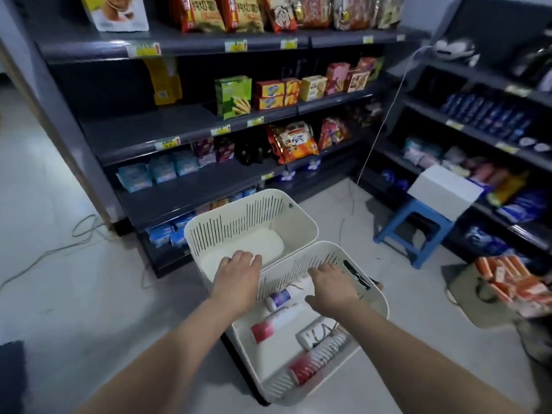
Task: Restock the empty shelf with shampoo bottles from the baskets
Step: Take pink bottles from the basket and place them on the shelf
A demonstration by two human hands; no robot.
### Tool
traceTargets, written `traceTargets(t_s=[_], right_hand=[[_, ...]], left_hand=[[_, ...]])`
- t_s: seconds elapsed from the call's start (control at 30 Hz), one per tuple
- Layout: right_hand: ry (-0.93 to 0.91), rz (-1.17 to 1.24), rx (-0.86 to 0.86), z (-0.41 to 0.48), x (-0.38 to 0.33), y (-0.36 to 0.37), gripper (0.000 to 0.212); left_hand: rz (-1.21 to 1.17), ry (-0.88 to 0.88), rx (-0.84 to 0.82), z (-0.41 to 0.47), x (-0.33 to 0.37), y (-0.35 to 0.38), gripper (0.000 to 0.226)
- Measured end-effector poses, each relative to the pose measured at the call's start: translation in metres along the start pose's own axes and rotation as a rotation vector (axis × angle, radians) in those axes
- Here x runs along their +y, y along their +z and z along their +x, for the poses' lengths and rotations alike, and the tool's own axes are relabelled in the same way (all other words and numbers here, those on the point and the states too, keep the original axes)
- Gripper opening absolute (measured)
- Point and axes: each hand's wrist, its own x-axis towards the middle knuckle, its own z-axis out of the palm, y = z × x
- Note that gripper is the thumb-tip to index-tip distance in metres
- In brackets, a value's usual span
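Overhead, a head-worn camera looked down at two white slotted baskets on a shop floor, with dark snack shelves behind them. The far basket (301,222), at the centre of the frame, held nothing. The near basket (378,297), at lower centre and touching it, held several shampoo bottles (274,324) lying on their sides, red-and-white ones and one with a purple label (279,298).

The left hand (239,261) lay on the far basket's near rim, fingers bent over the edge as if gripping it. The right hand (331,282) hung just inside the near basket above the bottles, fingers curved downward; whether it held anything could not be told. No bottle was lifted.

A bare stretch of shelf (134,130) at left of centre looked like the one to fill. A blue stool (415,225) carrying a white box (445,189) stood at right.

The step in hand seemed to be reaching for stock. Next, a hand would likely need to close around one bottle, lift it clear of the rim, and stand it upright on that bare shelf.
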Motion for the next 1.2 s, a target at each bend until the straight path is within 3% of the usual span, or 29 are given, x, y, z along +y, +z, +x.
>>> traceTargets(t_s=[0.17, 0.7, 0.9, 1.03, 1.2], right_hand=[[0.051, 0.040, -0.070, 0.008, 0.037, 0.027, 0.063], [0.309, 0.260, -0.417, 0.048, 0.089, 0.131, 0.043], [0.325, 0.211, -0.627, 0.069, 0.093, 0.171, 0.062], [0.267, 0.167, -0.674, 0.081, 0.097, 0.190, 0.054], [0.246, 0.166, -0.674, 0.089, 0.096, 0.211, 0.044]], left_hand=[[-0.039, 0.064, -0.127, 0.024, 0.038, 0.026, 0.055], [0.088, 0.214, -0.523, 0.078, 0.060, 0.144, 0.058], [0.092, 0.211, -0.667, 0.085, 0.054, 0.197, 0.052], [0.006, 0.164, -0.745, 0.087, 0.054, 0.222, 0.048], [-0.308, -0.079, -0.870, 0.086, 0.059, 0.240, 0.066]])
